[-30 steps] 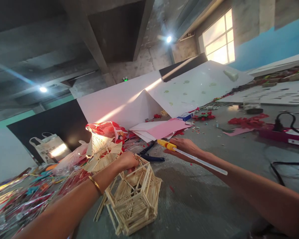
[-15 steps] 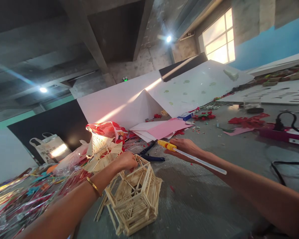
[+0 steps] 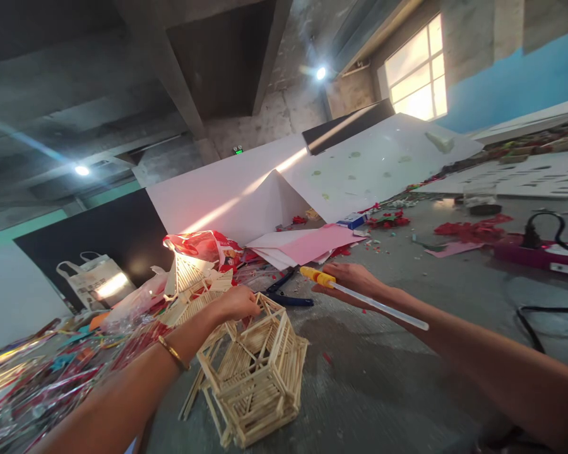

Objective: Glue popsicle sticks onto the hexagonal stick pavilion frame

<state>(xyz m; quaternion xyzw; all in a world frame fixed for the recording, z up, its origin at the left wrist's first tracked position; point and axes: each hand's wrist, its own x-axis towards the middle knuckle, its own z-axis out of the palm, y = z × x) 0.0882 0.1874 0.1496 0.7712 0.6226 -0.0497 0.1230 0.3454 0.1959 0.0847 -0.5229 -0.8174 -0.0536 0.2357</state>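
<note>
A small open frame built of pale wooden sticks (image 3: 260, 384) stands on the grey table in front of me. My left hand (image 3: 239, 304) is closed at its far upper rim, fingertips pinched against the sticks there; the exact grip is partly hidden. To the right, my right hand (image 3: 348, 277) is wrapped round a yellow hot glue gun (image 3: 318, 276), with a long translucent glue stick (image 3: 383, 306) jutting from its back end towards me. The gun's nozzle is hard to make out. Blue-handled pliers (image 3: 291, 301) lie between the two hands, just behind the frame.
Behind my left hand stands another stick model with a pointed roof (image 3: 187, 277), beside a red plastic bag (image 3: 208, 246). Wrapped craft materials (image 3: 76, 372) cover the left side. Pink paper (image 3: 319, 243) lies at the back; a purple power strip (image 3: 525, 252) with a black cable is at right.
My left wrist and forearm have shifted very slightly left and up. The right hand with the glue gun stays nearly still, and the stick frame has hardly moved.
</note>
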